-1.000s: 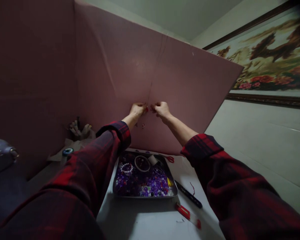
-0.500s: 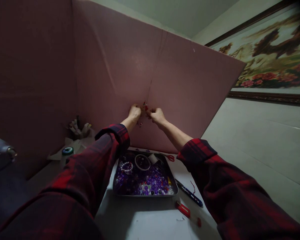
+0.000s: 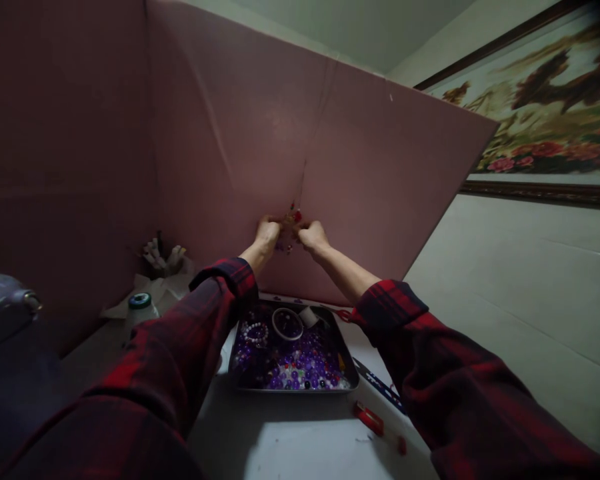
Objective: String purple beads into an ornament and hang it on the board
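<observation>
– Pink fills most of my feed. What is it?

– A board, standing behind the work from the left side across to the upper right. A dark thread runs down in front of it to the centre of the frame.

– And the hands?

– At the centre, facing each other. I have the left hand just left of the beadwork, the right hand just right of it. The beadwork hangs between them at the thread's lower end, red on top, small beads below.

– Is either one gripping?

– The fingers of both are curled in close to it. Whether they pinch it I can't tell; from here the fingertips are too dim and blurred.

– What's underneath?

– At lower centre, a dark tray of mostly purple beads, with a bracelet in its left part, and a ring and a white roll towards its far edge. Scissors show red at its upper right corner.

– Lower right?

– I see a red cutter on the white table, near the tray's corner, and a spool at left, beyond the left sleeve.
</observation>
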Demonstrator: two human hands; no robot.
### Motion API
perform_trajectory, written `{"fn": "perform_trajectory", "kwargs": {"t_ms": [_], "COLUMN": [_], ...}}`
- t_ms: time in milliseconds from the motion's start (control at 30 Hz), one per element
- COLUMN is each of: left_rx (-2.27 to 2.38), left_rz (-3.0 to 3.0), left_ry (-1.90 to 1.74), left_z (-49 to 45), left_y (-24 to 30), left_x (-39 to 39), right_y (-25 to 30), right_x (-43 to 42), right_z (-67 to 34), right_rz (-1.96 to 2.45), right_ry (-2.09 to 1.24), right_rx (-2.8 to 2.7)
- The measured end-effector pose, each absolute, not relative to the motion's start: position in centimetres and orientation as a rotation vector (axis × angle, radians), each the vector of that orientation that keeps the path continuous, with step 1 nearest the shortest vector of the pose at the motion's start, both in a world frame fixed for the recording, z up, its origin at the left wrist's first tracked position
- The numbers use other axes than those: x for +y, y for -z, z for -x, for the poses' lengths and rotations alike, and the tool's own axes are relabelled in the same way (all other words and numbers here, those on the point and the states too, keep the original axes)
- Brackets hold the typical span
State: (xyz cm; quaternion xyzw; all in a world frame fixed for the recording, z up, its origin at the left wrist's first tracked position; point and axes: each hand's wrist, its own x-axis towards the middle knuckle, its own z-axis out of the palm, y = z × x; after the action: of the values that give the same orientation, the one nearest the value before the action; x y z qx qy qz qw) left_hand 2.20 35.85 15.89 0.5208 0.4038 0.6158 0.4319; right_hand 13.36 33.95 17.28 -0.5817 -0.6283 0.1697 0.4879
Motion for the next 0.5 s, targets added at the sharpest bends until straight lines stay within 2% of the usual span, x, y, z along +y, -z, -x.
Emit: {"fn": "perform_trajectory", "kwargs": {"t_ms": [500], "left_rx": [0.894], "left_rz": [-1.151], "left_ry": [-1.748], "left_z": [-1.4], "left_y": [-15.1], "left_x": [34.0], "right_y": [-17.1], "right_x": [33.0], "right_z": [-9.3], "right_rz": [1.267], "right_ry": [-0.587], "right_rx": [-1.362]}}
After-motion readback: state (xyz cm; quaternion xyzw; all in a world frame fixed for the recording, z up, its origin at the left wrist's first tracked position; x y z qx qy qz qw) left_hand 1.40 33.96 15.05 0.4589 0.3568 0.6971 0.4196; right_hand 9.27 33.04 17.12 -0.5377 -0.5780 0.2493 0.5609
